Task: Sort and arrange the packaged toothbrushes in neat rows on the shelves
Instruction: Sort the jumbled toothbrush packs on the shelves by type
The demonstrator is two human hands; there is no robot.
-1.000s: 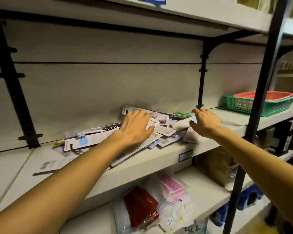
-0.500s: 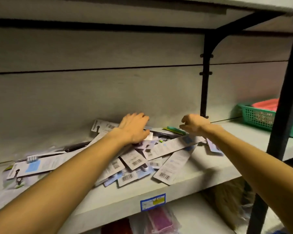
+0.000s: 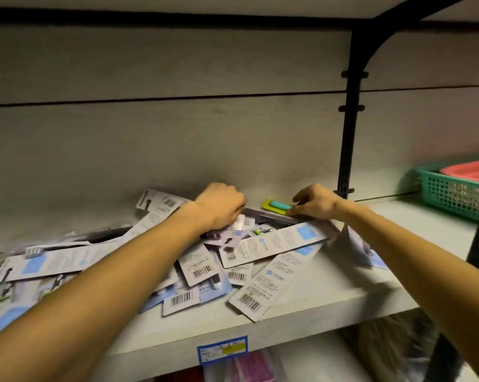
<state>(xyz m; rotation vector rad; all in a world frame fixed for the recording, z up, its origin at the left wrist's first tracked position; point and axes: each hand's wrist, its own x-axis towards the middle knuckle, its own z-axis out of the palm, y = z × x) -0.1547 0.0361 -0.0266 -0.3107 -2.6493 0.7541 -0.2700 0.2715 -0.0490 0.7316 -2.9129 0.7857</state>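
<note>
Gathering the jumbled toothbrush packs (image 3: 271,245) from the back of the shelf (image 3: 329,296), both hands deep in the heap.

Sorting has barely begun, by my reading: the packs lie criss-crossed in one loose pile on the shelf, mostly barcode side up, with no row formed yet. The left hand (image 3: 219,206) sits at the rear of the pile, knuckles up and fingers curled down into the packs; what exactly it has hold of is hidden under the hand. The right hand (image 3: 317,202), further right along the pile's back edge, has its fingers bent and appears to pinch the upper edge of a long white pack beside a green and teal item (image 3: 277,205). Next, I judge, calls for drawing like packs out together and squaring them. A green basket (image 3: 450,194) stands well right of the pile.
</note>
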